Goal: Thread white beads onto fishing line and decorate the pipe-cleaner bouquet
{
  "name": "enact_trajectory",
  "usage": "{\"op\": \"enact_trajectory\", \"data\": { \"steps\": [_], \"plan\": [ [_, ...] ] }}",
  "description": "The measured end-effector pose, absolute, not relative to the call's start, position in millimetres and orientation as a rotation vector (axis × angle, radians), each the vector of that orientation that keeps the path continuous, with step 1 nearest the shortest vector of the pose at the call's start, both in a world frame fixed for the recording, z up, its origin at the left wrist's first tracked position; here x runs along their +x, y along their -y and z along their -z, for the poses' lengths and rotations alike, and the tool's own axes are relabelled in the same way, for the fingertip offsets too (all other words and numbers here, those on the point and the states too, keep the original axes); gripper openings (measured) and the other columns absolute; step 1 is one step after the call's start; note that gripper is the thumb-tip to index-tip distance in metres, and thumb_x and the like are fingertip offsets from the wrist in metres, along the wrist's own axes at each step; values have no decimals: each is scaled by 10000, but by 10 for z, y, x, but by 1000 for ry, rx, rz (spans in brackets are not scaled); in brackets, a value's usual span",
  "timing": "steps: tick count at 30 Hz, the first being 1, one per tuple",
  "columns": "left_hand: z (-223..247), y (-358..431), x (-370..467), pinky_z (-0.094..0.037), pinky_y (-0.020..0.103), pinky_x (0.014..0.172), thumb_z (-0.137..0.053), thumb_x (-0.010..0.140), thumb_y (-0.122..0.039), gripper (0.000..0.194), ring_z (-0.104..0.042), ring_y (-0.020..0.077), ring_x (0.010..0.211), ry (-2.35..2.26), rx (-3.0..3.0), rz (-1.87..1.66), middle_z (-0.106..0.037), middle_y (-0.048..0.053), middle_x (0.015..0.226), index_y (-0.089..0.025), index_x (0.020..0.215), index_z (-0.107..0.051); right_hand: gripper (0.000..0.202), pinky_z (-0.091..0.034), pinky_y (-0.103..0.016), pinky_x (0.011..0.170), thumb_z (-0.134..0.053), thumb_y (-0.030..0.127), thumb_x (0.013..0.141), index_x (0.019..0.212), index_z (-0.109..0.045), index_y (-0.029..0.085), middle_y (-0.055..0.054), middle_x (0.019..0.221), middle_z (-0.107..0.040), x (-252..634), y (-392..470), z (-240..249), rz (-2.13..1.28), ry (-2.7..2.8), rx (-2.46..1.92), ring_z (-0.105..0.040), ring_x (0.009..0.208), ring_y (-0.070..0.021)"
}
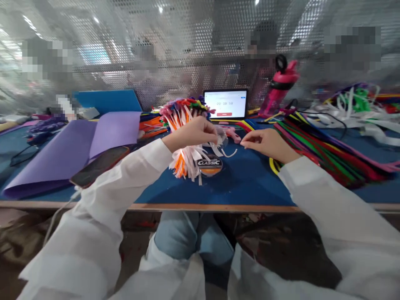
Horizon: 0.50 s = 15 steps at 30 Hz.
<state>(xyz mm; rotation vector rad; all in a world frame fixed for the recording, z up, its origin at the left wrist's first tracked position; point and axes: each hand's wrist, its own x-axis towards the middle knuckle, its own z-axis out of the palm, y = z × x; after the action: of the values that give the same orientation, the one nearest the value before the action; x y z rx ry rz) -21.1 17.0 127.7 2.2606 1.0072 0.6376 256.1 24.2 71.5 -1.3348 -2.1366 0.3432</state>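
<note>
My left hand (197,134) is closed, its fingertips pressed together over the middle of a bundle of pipe cleaners (184,114). Colourful fuzzy tips show above it and white and orange ends below; whether it grips the bundle or a fine thread cannot be told. To the right, my right hand (269,143) pinches thumb and forefinger together, and whatever is between them is too small to make out. A round spool labelled "Classic" (210,166) lies below my left hand. Between the hands are a pink-handled tool (233,134) and a curled white strip (231,154).
Purple sheets (62,154) and a phone (99,166) lie on the left. A screen with a timer (225,104) stands at the back beside a pink bottle (283,85). Coloured pipe cleaners (328,154) and white strips (362,112) spread over the right side.
</note>
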Motion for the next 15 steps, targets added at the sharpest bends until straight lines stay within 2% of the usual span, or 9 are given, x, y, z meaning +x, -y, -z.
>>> {"op": "enact_trajectory", "data": {
  "steps": [5,10,15],
  "plan": [
    [-775,-199,48,-392,264,573,-647,748,-256,163,-522,111,577,-1029,2220,-617,-633,9,594,-143,710,-758,136,-414,-328,619,-670,359,771,754,-741,243,-5,703,-741,2799,-379,-324,-276,2196,-1448,-616,633,-185],
    [-566,-243,80,-454,259,615,-628,784,-289,221,-589,131,626,-1040,2172,-636,-702,35,678,-126,795,-777,175,-388,-324,626,-641,369,824,820,-756,237,-33,791,-757,2887,-429,-171,-92,2237,-1545,-650,731,-219],
    [-532,-228,81,-476,267,655,-636,795,-311,227,-626,152,686,-1044,2125,-652,-724,48,731,-132,817,-773,262,-413,-340,700,-567,376,918,1019,-750,217,-108,1048,-731,2730,-228,-259,193,2156,-1355,-651,907,-252]
  ]
}}
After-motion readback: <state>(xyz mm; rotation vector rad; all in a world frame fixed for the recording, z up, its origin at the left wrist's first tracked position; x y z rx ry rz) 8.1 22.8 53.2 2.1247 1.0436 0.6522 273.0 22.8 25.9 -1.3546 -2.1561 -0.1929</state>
